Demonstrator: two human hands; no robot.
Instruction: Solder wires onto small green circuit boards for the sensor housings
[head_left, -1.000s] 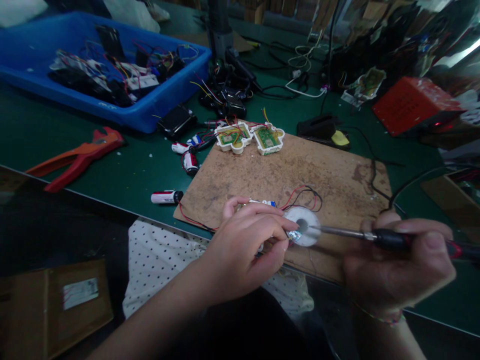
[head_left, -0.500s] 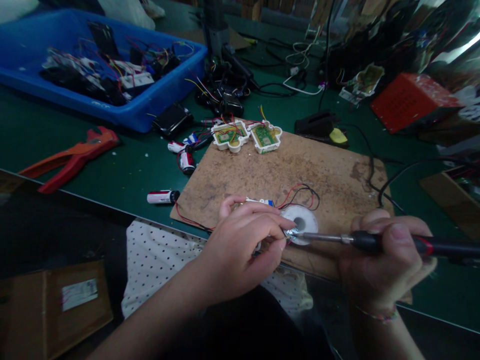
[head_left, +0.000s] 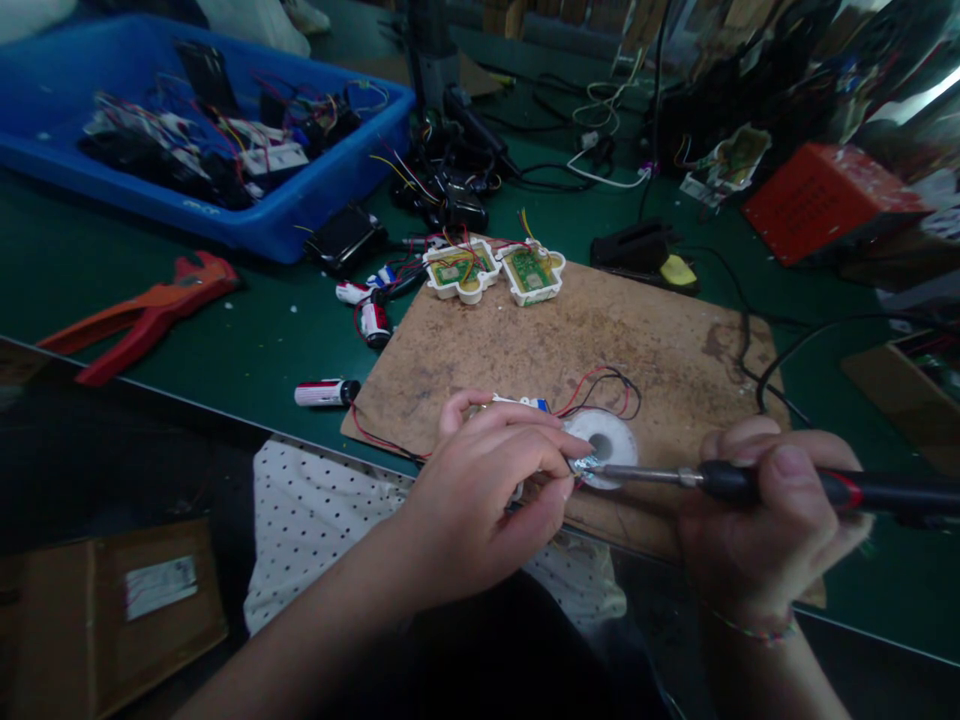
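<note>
My right hand [head_left: 780, 500] is closed around the dark handle of a soldering iron [head_left: 660, 476], which points left. Its tip meets a shiny silvery patch just past the fingertips of my left hand [head_left: 495, 480]. That hand is closed in a pinch on a thin wire [head_left: 576, 476], mostly hidden by the fingers. Directly behind the tip lies a white spool [head_left: 619, 440] with a grey centre. A white and blue piece [head_left: 536, 404] shows partly behind my left hand, with a loop of red and black wires [head_left: 626, 385] beside it.
The brown board [head_left: 600, 330] bears two white housings with green circuit boards [head_left: 531, 272]. Red pliers [head_left: 150, 310] and a battery [head_left: 324, 393] lie left. A blue bin [head_left: 262, 225] of wired parts stands behind; an orange-red box [head_left: 825, 200] and black iron rest [head_left: 637, 255] are right.
Almost nothing differs. Both hands and the soldering iron hold nearly the same place, with the iron's tip still at the left fingertips.
</note>
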